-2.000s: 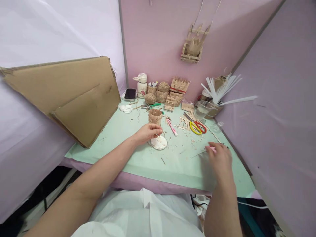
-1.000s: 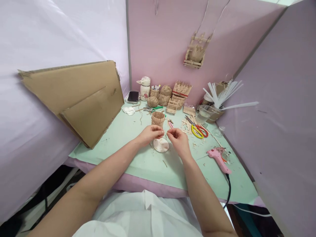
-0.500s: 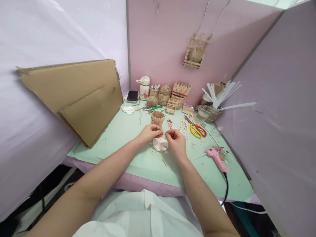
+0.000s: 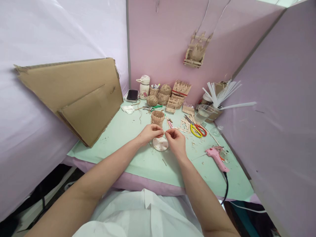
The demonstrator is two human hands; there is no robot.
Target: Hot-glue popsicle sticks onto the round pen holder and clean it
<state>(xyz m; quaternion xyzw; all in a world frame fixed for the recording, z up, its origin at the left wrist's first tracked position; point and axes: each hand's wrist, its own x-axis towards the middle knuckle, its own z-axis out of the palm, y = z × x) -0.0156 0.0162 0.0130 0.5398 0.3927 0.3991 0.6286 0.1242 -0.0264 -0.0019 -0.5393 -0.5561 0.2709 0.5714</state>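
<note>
My left hand [image 4: 152,133] and my right hand [image 4: 176,140] meet almost fingertip to fingertip over the middle of the table. Both are closed in a pinch; whatever sits between the fingers is too small to make out. Just below them lies a round white dish [image 4: 160,144] with something pale in it. Behind my left hand stands a small brown cup [image 4: 157,119] with a scalloped rim, upright on the table.
A pink glue gun [image 4: 216,158] lies at the right, its black cord running off the front edge. Scissors [image 4: 196,131] and wooden sticks [image 4: 185,125] lie behind it. A cardboard sheet [image 4: 86,98] leans at the left. Twine balls [image 4: 152,100] and a bottle [image 4: 144,88] line the back.
Both hands stay in nearly the same place, fingertips pinched together over the dish. The view has shifted very slightly; nothing else has visibly moved.
</note>
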